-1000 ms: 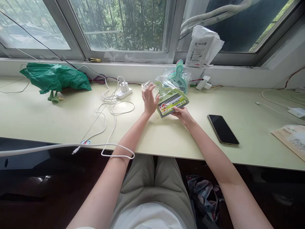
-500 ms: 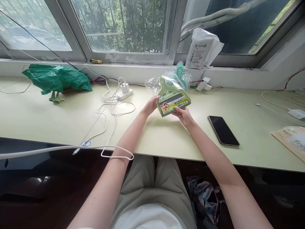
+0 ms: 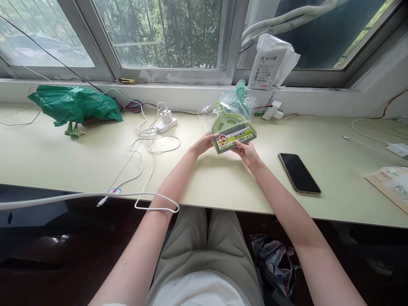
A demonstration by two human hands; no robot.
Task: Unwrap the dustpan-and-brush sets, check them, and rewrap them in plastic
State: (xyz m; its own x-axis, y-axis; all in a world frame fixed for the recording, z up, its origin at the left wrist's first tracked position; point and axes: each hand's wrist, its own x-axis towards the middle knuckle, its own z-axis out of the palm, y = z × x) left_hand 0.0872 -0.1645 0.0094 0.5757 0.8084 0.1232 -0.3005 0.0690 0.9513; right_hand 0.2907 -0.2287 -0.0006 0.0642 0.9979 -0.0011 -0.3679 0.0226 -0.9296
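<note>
Just above the middle of the frame, both hands held a light-green dustpan set in clear wrap, lifted a little off the pale desk. The left hand was closed on its lower left corner. The right hand gripped its lower edge, under the printed label. Directly behind the set lay a clear bag of teal plastic pieces. A dark smartphone lay flat to the right of the hands, apart from them. To the left were a white charger with looping cables and, further toward the left edge, a green plastic bag.
</note>
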